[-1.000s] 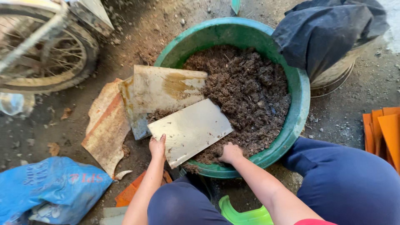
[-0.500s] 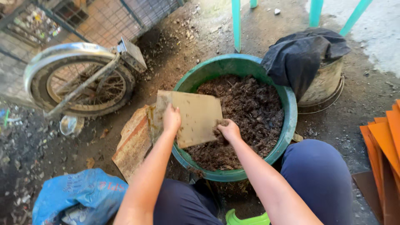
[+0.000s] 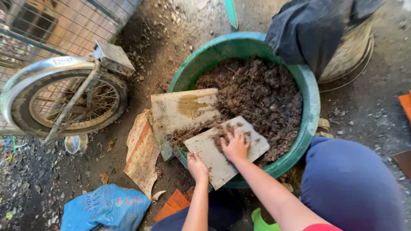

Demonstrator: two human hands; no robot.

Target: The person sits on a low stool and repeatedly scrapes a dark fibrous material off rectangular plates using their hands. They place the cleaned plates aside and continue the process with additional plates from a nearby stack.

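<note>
A large green tub (image 3: 310, 102) stands on the dirt floor, filled with dark brown soil (image 3: 257, 94). A flat beige board (image 3: 214, 158) lies tilted over the tub's near rim. My left hand (image 3: 197, 166) grips the board's near-left edge. My right hand (image 3: 234, 143) lies spread on top of the board, fingers apart, with soil under and around them. A second, larger stained board (image 3: 180, 111) leans on the tub's left rim, partly buried in soil.
A wheel with a metal mudguard (image 3: 64, 100) stands at left by a wire fence. A worn board (image 3: 141, 154) and a blue sack (image 3: 102, 207) lie on the ground. A dark cloth (image 3: 308, 30) drapes over a drum behind the tub. My blue-clad knee (image 3: 351, 184) is at right.
The board has come down from a raised position to lie low over the near rim. My right hand moved from its edge onto its top face, and the second board shows again.
</note>
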